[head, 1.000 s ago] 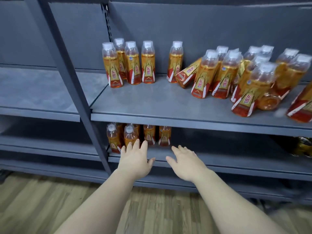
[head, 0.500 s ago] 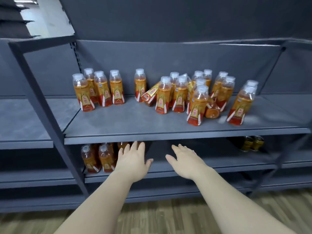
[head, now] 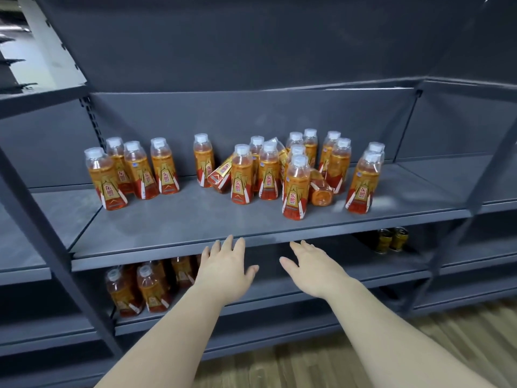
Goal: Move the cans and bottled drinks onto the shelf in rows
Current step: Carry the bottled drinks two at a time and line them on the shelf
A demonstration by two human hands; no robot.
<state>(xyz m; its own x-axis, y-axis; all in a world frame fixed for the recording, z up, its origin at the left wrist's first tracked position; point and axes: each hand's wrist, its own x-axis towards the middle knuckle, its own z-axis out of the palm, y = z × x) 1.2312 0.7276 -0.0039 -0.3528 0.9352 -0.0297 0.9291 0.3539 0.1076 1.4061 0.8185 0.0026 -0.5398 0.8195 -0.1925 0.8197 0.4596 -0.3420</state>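
Orange bottles (head: 242,180) clutter the shelf (head: 181,219) mid-frame, two toppled, few in rows; left hand (head: 223,271) and right hand (head: 313,268) hover below, grips released.

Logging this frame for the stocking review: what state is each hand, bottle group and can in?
Left hand: open, holding nothing.
Right hand: open, holding nothing.
Left bottle group: upright, loosely clustered.
Middle fallen bottle: tipped over.
Right fallen bottle: on its side, base facing out.
Lower-shelf bottles: upright.
Cans: upright, lower shelf.
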